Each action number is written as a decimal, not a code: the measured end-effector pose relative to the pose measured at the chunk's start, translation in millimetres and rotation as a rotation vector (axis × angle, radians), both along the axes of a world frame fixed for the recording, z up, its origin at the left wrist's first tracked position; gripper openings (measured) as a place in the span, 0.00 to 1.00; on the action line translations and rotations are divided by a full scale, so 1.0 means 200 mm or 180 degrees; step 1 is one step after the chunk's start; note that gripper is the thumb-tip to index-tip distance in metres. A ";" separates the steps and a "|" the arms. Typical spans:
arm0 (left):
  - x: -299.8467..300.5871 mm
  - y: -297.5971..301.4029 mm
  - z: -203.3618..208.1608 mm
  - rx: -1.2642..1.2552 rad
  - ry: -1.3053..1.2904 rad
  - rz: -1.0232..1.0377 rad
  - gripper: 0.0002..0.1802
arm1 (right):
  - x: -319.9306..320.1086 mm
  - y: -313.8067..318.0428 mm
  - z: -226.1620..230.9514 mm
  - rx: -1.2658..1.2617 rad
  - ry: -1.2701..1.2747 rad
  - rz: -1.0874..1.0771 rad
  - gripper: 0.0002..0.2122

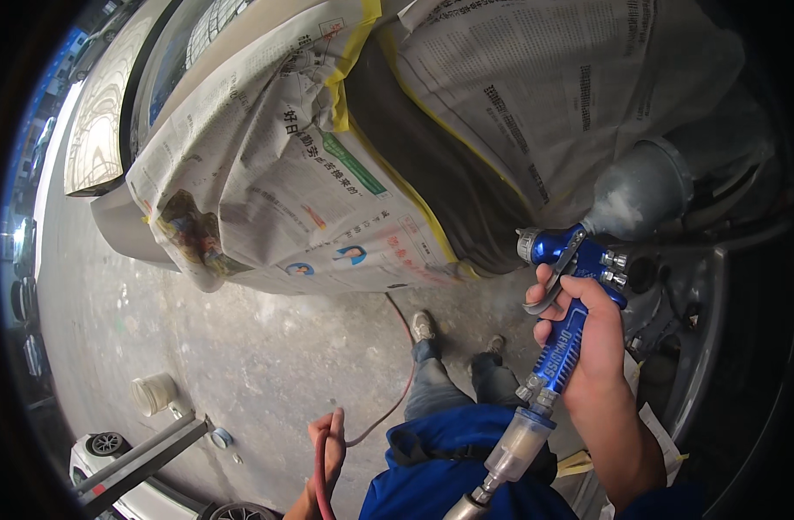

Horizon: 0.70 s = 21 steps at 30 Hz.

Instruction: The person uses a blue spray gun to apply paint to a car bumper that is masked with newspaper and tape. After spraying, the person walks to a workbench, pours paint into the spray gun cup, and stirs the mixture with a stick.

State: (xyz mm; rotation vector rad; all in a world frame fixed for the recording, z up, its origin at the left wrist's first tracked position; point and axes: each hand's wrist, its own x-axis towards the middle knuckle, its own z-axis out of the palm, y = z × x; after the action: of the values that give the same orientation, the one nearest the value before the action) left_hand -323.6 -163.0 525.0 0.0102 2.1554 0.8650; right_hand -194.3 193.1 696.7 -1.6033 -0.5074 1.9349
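Note:
In my right hand [595,338] is a blue spray gun [563,342], its grip wrapped by my palm and my fingers at the trigger. A grey paint cup [644,191] sits on top of the gun, and a clear filter [518,444] hangs below the handle. The nozzle points left, toward a dark grey car panel strip [440,156] bordered by yellow masking tape [406,192]. Newspaper [284,173] covers the bodywork on both sides of that strip. Low in the view, my left hand [329,438] is closed around a red air hose [321,477].
The hose trails over the concrete floor [310,347] past my feet. A whitish bucket [154,393] and a metal beam [146,459] are at the lower left, near a white car [137,494]. Dark car parts [666,321] lie close to my right hand.

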 end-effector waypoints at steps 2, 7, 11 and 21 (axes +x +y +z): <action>0.00 0.00 0.00 -0.0018 -0.0015 0.0004 0.28 | 0.01 0.01 -0.01 0.0036 0.0241 -0.0039 0.12; -0.05 -0.05 -0.05 0.0115 -0.0109 0.0240 0.27 | 0.02 -0.02 -0.10 0.0220 0.0866 0.0074 0.11; -0.09 -0.13 -0.12 0.0033 0.0317 -0.0059 0.28 | 0.16 -0.10 -0.16 -0.0171 0.0104 -0.0433 0.08; -0.07 -0.16 -0.12 0.0089 0.0227 -0.0097 0.28 | 0.15 -0.08 -0.20 0.0023 0.0478 -0.0264 0.11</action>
State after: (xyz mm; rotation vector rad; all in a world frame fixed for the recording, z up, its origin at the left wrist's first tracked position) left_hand -338.5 -194.7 501.1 0.0892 2.2035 0.8893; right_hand -164.9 176.2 657.5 -1.4380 -0.3804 1.9700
